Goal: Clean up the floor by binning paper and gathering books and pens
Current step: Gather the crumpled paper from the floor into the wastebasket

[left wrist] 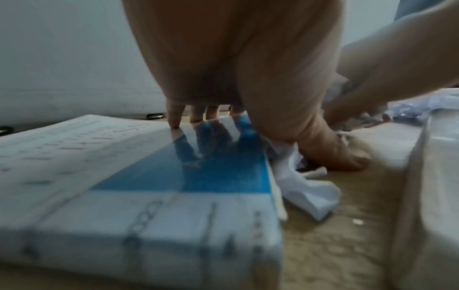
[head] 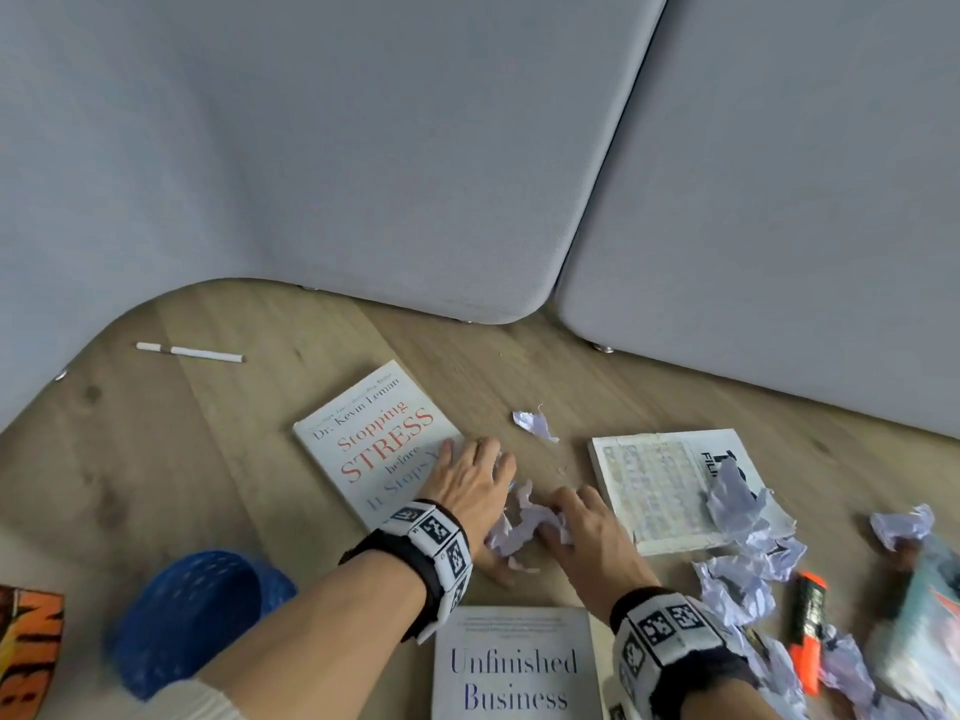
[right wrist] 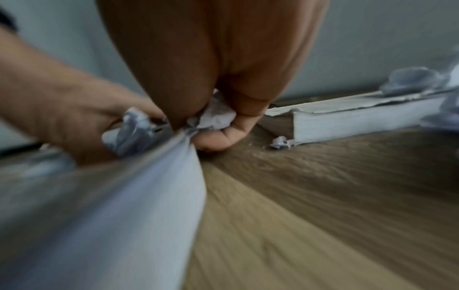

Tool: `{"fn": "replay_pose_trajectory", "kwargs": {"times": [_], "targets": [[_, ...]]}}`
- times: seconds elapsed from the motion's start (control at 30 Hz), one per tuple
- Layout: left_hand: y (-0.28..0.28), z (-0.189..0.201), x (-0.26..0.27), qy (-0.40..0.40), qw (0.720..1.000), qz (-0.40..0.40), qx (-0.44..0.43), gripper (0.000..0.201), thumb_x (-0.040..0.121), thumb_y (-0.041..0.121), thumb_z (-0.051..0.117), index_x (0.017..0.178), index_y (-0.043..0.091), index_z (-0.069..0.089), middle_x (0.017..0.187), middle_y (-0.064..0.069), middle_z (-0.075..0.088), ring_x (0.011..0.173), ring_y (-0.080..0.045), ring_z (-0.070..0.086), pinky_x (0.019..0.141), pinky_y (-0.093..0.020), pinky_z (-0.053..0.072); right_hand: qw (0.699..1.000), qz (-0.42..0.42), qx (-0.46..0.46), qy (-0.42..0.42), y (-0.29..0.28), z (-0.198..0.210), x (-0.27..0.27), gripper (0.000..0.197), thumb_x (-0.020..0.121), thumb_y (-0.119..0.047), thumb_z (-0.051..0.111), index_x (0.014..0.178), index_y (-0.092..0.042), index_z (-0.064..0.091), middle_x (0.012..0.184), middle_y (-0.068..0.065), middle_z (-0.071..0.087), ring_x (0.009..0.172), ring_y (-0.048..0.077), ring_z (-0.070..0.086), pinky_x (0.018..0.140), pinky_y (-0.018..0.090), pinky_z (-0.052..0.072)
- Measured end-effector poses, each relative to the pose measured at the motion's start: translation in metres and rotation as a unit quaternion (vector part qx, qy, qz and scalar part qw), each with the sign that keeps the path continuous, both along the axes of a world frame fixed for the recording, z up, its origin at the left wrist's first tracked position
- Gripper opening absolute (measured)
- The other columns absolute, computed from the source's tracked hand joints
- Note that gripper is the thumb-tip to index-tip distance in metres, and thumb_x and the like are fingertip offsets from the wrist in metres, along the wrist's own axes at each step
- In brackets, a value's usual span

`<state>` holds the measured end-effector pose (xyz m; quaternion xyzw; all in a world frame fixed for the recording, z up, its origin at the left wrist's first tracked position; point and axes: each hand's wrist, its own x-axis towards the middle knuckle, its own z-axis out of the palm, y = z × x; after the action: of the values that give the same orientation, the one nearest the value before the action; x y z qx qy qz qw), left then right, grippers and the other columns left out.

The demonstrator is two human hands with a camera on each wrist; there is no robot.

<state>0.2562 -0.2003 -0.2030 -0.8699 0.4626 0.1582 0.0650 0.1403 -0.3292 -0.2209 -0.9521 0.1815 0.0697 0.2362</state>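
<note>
Your right hand (head: 582, 522) clutched the crumpled paper (head: 519, 530) lying between both hands, your left hand (head: 470, 488) flat, fingers spread, beside it.

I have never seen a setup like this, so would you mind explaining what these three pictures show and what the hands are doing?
There is no machine here: a person wears one camera on the head and one on each wrist, on the black-and-white patterned bands. The big picture looks down from the head; the other two look along each hand at its fingers.

On the wooden floor lie several books, among them the Stress book and the Unfinished Business book, a white pen, an orange marker, a blue basket and loose crumpled paper.

The left hand rests its fingertips on the Stress book, thumb by the paper wad. The right hand has that wad in its grip, fingers curled round it, as the right wrist view shows.
</note>
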Motion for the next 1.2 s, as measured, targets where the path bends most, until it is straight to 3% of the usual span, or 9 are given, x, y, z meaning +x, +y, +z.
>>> {"fn": "replay_pose_trajectory", "kwargs": {"times": [0.13, 0.23, 0.37, 0.5, 0.7, 0.8, 0.97, 1.07, 1.2], "targets": [[0.008, 0.004, -0.003, -0.02, 0.995, -0.05, -0.086, 0.059, 0.065, 0.044, 0.081, 0.109, 0.013, 0.055, 0.111, -0.006, 0.049, 0.102, -0.022, 0.048, 0.088, -0.033, 0.041, 0.994, -0.053, -0.018, -0.089, -0.018, 0.008, 0.015, 0.011, 0.082, -0.009, 0.062, 0.076, -0.012, 0.055, 0.077, 0.0, 0.052, 0.062, 0.021, 0.049, 0.052, 0.022, 0.035], [0.012, 0.001, -0.011, 0.003, 0.993, -0.089, -0.082, 0.034, 0.091, 0.018, 0.054, 0.123, 0.006, 0.047, 0.121, -0.012, 0.047, 0.112, -0.027, 0.043, 0.093, -0.036, 0.035, 0.99, -0.069, -0.091, -0.082, -0.028, 0.016, 0.04, 0.019, 0.083, -0.013, 0.056, 0.066, -0.014, 0.046, 0.069, 0.0, 0.048, 0.059, 0.024, 0.045, 0.05, 0.029, 0.026], [0.015, 0.005, -0.019, 0.05, 0.988, -0.134, -0.063, 0.039, 0.092, 0.002, 0.046, 0.131, 0.003, 0.04, 0.123, -0.017, 0.047, 0.111, -0.032, 0.045, 0.092, -0.04, 0.036, 0.981, -0.05, -0.188, -0.004, -0.019, 0.02, 0.068, 0.021, 0.092, -0.027, 0.04, 0.1, -0.012, 0.053, 0.101, 0.006, 0.052, 0.082, 0.028, 0.059, 0.058, 0.031, 0.038], [0.018, 0.004, -0.022, 0.059, 0.98, -0.121, -0.149, 0.011, 0.088, 0.01, 0.048, 0.097, 0.011, 0.055, 0.089, -0.007, 0.057, 0.08, -0.023, 0.056, 0.067, -0.033, 0.048, 0.983, 0.045, -0.175, 0.033, -0.007, 0.004, 0.077, 0.051, 0.092, -0.035, 0.041, 0.141, -0.031, 0.026, 0.144, 0.007, 0.022, 0.117, 0.03, 0.042, 0.079, 0.04, 0.051], [0.028, 0.01, -0.038, -0.025, 0.967, -0.167, -0.192, 0.007, 0.084, 0.024, 0.061, 0.081, 0.017, 0.061, 0.07, 0.0, 0.058, 0.065, -0.018, 0.053, 0.058, -0.029, 0.038, 0.979, 0.101, -0.176, 0.009, -0.004, -0.005, 0.069, 0.041, 0.094, -0.039, 0.049, 0.13, -0.022, 0.041, 0.13, -0.001, 0.035, 0.117, 0.021, 0.041, 0.086, 0.032, 0.047], [0.034, 0.02, -0.053, -0.005, 0.985, -0.084, -0.152, 0.019, 0.094, 0.029, 0.053, 0.093, 0.012, 0.061, 0.08, -0.006, 0.06, 0.071, -0.019, 0.052, 0.06, -0.032, 0.041, 0.982, 0.103, -0.155, 0.035, -0.007, 0.001, 0.055, 0.038, 0.094, -0.05, 0.042, 0.113, -0.018, 0.049, 0.119, 0.001, 0.038, 0.111, 0.02, 0.046, 0.09, 0.029, 0.046], [0.049, 0.01, -0.068, 0.013, 0.996, 0.089, 0.005, 0.028, 0.098, -0.003, 0.021, 0.111, 0.0, 0.046, 0.105, -0.017, 0.054, 0.07, -0.02, 0.038, 0.051, -0.031, 0.031, 0.951, 0.128, -0.272, 0.068, -0.009, 0.008, 0.013, 0.086, 0.077, -0.081, -0.005, 0.105, -0.022, 0.051, 0.107, 0.001, 0.045, 0.097, 0.02, 0.051, 0.078, 0.034, 0.046], [0.047, 0.009, -0.074, 0.035, 0.992, 0.121, 0.016, 0.026, 0.099, -0.004, 0.022, 0.113, 0.0, 0.044, 0.103, -0.016, 0.05, 0.058, -0.015, 0.03, 0.048, -0.027, 0.027, 0.942, 0.141, -0.302, 0.026, -0.009, 0.004, -0.021, 0.063, 0.086, -0.07, 0.023, 0.096, -0.019, 0.057, 0.092, 0.004, 0.052, 0.072, 0.022, 0.055, 0.057, 0.034, 0.049], [0.036, 0.005, -0.083, 0.028, 0.986, 0.155, 0.055, 0.024, 0.098, 0.004, 0.025, 0.116, -0.002, 0.04, 0.109, -0.023, 0.049, 0.086, -0.024, 0.057, 0.061, -0.029, 0.044, 0.956, 0.122, -0.267, 0.015, -0.01, 0.003, -0.059, 0.035, 0.092, -0.05, 0.036, 0.093, -0.018, 0.052, 0.09, 0.003, 0.05, 0.064, 0.018, 0.054, 0.044, 0.026, 0.048]]}}
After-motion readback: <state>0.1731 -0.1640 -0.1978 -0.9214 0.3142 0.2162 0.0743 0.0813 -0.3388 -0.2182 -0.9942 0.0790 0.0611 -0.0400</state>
